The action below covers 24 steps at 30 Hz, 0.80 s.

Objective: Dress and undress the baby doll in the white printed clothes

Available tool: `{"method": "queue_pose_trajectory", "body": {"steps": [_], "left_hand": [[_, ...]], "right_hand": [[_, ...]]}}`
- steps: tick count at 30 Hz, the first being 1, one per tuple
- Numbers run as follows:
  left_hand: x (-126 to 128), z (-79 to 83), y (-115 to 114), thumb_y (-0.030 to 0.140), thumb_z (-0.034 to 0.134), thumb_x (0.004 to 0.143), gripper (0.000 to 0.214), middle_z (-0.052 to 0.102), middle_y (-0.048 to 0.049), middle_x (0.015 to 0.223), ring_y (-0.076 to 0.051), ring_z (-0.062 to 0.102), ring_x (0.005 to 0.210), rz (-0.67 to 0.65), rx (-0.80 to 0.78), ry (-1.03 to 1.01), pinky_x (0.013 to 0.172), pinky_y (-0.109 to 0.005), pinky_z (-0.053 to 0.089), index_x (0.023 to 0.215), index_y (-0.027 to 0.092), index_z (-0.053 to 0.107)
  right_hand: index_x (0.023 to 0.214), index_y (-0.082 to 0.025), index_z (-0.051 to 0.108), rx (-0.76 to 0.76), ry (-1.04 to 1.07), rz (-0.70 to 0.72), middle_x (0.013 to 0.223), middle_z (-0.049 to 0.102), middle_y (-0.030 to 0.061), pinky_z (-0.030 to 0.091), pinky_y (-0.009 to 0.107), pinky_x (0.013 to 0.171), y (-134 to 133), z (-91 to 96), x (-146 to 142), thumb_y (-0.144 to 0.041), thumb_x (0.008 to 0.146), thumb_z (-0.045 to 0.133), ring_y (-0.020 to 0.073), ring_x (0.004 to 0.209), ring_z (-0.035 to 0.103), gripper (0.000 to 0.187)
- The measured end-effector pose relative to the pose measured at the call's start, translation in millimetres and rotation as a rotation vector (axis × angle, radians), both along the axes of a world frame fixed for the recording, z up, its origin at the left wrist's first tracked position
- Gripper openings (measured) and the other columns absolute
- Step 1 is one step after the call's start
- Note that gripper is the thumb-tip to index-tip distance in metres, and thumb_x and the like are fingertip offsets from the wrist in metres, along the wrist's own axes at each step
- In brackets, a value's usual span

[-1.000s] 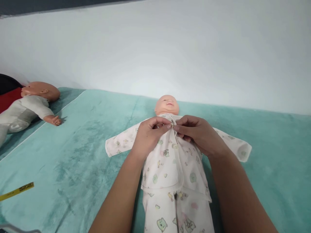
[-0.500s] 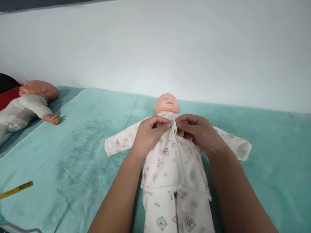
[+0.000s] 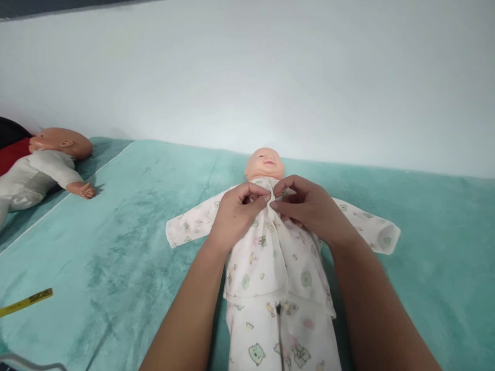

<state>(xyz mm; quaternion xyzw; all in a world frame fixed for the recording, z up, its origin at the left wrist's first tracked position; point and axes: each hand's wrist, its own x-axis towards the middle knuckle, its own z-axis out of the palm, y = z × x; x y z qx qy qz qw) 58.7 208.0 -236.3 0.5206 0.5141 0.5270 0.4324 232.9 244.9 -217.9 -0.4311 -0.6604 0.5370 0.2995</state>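
Has a bare left hand (image 3: 235,216) and a bare right hand (image 3: 315,212) — with wrists (image 3: 219,248) and forearms (image 3: 187,309) uncovered too, down to the view's lower edge. Narrows at the wrists, widens smoothly along the forearms. Ends in slender fingers (image 3: 248,189) — too small for nail detail.

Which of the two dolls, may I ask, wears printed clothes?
The middle doll, with the left hand and right hand at its chest: its top and trousers are printed, while the far-left doll has a plain body.

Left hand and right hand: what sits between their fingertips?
In the head view, a raised fold of the white patterned top runs between the left hand and the right hand, over the doll's chest.
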Motion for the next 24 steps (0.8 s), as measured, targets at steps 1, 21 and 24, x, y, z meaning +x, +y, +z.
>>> {"method": "queue_pose_trajectory", "body": {"steps": [1, 21, 24], "left_hand": [[-0.4, -0.1, -0.1, 0.035, 0.069, 0.080, 0.016, 0.062, -0.0002, 0.077, -0.012, 0.052, 0.072, -0.012, 0.001, -0.001, 0.067, -0.025, 0.039, 0.084, 0.019, 0.070], [-1.4, -4.9, 1.8, 0.026, 0.070, 0.078, 0.011, 0.057, 0.0007, 0.074, -0.011, 0.051, 0.071, -0.046, 0.028, -0.198, 0.066, -0.023, 0.038, 0.084, 0.020, 0.063], [-2.5, -4.6, 0.9, 0.027, 0.069, 0.078, 0.011, 0.057, 0.0006, 0.075, -0.011, 0.050, 0.070, -0.040, 0.039, -0.149, 0.065, -0.024, 0.038, 0.085, 0.020, 0.065]], "right_hand": [[0.092, -0.022, 0.058, 0.012, -0.015, -0.012, 0.058, 0.054, -0.0048, 0.027, 0.021, 0.046, -1.3, 1.0, -1.4, -0.037, 0.076, 0.071, 0.0074, 0.046, 0.042, 0.026], [0.096, -0.021, 0.061, -0.001, 0.079, 0.029, 0.057, 0.050, -0.0050, 0.027, 0.021, 0.046, 2.6, -4.9, 0.6, -0.045, 0.081, 0.069, 0.0067, 0.048, 0.041, 0.030], [0.096, -0.021, 0.061, -0.010, 0.088, 0.018, 0.057, 0.050, -0.0048, 0.027, 0.021, 0.046, 3.2, -5.8, 0.6, -0.045, 0.081, 0.068, 0.0067, 0.048, 0.041, 0.030]]}}
